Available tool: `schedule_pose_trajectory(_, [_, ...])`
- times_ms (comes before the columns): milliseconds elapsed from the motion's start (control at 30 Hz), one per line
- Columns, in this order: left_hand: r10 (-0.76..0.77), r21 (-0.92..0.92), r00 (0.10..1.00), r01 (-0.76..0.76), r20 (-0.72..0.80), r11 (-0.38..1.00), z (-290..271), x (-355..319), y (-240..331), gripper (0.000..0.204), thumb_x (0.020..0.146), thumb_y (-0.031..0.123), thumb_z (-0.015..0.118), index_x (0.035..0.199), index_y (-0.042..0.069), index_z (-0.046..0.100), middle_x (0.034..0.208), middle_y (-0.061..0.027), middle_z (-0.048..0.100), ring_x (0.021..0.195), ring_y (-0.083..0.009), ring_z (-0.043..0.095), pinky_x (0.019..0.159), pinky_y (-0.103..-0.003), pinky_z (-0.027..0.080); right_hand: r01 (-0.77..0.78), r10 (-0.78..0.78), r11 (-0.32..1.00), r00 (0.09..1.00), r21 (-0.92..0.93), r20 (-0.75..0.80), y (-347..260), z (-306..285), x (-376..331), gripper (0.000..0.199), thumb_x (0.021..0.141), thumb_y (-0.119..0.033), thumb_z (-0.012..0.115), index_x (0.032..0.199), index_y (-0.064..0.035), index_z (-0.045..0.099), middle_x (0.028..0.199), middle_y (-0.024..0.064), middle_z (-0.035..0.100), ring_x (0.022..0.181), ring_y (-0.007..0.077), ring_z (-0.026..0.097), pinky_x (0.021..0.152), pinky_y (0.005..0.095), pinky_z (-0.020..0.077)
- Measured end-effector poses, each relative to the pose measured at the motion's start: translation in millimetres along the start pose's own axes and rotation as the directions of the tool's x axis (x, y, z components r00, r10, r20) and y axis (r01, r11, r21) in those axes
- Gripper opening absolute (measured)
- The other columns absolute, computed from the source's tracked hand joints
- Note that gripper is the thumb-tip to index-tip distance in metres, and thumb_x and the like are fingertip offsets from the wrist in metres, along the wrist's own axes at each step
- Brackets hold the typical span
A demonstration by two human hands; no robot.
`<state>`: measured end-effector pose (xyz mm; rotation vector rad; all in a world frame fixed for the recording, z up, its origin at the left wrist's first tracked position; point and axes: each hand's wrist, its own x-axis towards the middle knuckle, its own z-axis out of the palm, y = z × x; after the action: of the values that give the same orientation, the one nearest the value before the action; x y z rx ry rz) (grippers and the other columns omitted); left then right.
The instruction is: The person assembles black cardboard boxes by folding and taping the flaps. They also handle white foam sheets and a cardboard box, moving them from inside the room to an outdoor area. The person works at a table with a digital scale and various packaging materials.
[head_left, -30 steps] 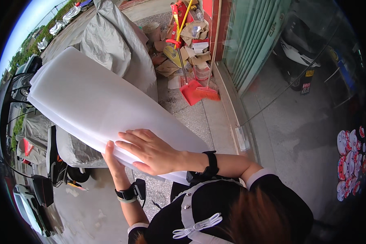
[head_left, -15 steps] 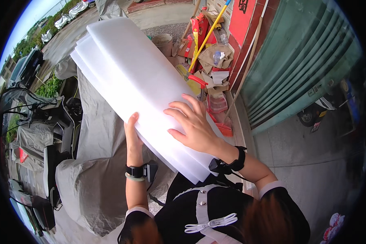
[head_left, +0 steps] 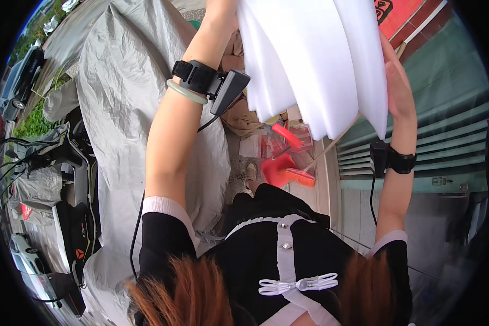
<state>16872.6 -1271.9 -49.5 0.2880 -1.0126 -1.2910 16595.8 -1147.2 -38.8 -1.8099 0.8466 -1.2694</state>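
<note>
White sheets: a layered, soft-looking bundle [head_left: 309, 49] was held up in the air at the top of the view, between the two raised arms; its upper part ran out of the picture, and its lower edges hung in staggered, pointed folds.
Left hand: only the part by the wrist showed [head_left: 223, 12], close against the bundle's left side; the upper border cut off the fingers, so I could not tell whether that grip was spread or pinching.
Right hand: it lay along the bundle's right edge [head_left: 400, 92], touching it, with the fingers reaching upward; the fingertips were partly hidden, so I could not tell whether the grip pinched the layers or only pressed on them.
Wrists: the left one bore a black strapped device [head_left: 231, 91] with a pale bangle [head_left: 186, 91] just below it; the right one bore a similar black unit [head_left: 380, 157].
Clothing: a black garment [head_left: 250, 244] had white trim and a white bow [head_left: 299, 284] on the front.
Ground below: a red dustpan [head_left: 276, 170] lay beside an orange-red broom head [head_left: 300, 177], near some cardboard [head_left: 242, 117].
Left side: a large grey cover [head_left: 130, 81] was draped in creases next to a dark scooter [head_left: 81, 233].
Right side: a green slatted door [head_left: 418, 152] stood beyond the right forearm.
</note>
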Motion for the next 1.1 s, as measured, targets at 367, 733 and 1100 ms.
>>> schedule_pose_trajectory(367, [-0.428, -0.043, 0.9, 0.426, -0.079, 0.904, -64, 139, -134, 0.047, 0.08, 0.029, 0.056, 0.112, -0.004, 0.044, 0.104, -0.0197, 0.053, 0.096, -0.0266, 0.054, 0.08, -0.037, 0.045, -0.158, 0.195, 0.973, 0.953, 0.167, -0.233, 65, -48, 71, 0.087, 0.074, -0.058, 0.053, 0.128, 0.0053, 0.025, 0.128, 0.0156, 0.037, 0.117, 0.0233, 0.04, 0.096, 0.0349, 0.0341])
schedule_pose_trajectory(733, [-0.715, -0.214, 0.699, 0.694, -0.03, 0.688, -110, 201, -237, 0.055, 0.08, 0.032, 0.052, 0.119, -0.005, 0.037, 0.109, -0.0209, 0.05, 0.098, -0.0284, 0.052, 0.083, -0.039, 0.043, -0.187, 0.237, 0.97, 0.873, 0.155, -0.426, 140, -57, 117, 0.092, 0.074, -0.067, 0.044, 0.129, 0.0038, 0.025, 0.131, 0.0129, 0.033, 0.123, 0.022, 0.032, 0.102, 0.0339, 0.0244])
schedule_pose_trajectory(1100, [-0.911, -0.343, 0.34, 0.848, -0.235, 0.405, -174, 110, -281, 0.061, 0.08, 0.031, 0.052, 0.126, -0.001, 0.029, 0.119, -0.0212, 0.044, 0.106, -0.0337, 0.047, 0.092, -0.046, 0.036, -0.482, 0.447, 0.865, 0.866, -0.136, -0.227, 174, -26, 130, 0.086, 0.053, -0.018, 0.075, 0.128, -0.0022, 0.036, 0.131, 0.0138, 0.038, 0.119, 0.0244, 0.039, 0.098, 0.0345, 0.0295])
